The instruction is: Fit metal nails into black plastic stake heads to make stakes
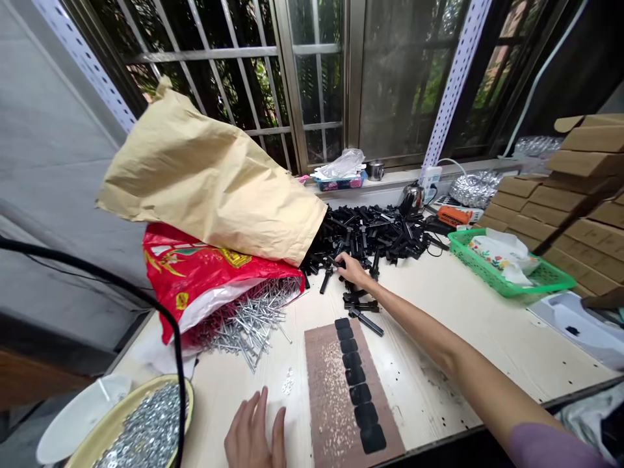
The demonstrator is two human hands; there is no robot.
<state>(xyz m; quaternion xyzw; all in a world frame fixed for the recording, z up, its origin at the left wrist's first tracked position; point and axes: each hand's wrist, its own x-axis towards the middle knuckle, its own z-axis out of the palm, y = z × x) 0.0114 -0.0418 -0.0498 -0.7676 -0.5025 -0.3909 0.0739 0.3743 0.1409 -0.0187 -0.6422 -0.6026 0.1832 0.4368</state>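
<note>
My right hand (351,268) reaches far across the table to the near edge of a heap of black plastic parts (375,234); its fingers curl onto one of them. A few loose black parts (363,312) lie just below the hand. My left hand (256,432) rests flat and open on the table near the front edge, holding nothing. Beside it lies a brown board (331,396) with a row of several black pieces (358,383) set along it.
A tan paper sack (209,175) lies over a red bag (205,273) spilling silver screws (248,318). A yellow bowl of small metal parts (141,429) sits front left. A green basket (507,266) and stacked cardboard boxes (565,201) stand at the right. A black cable (97,279) crosses left.
</note>
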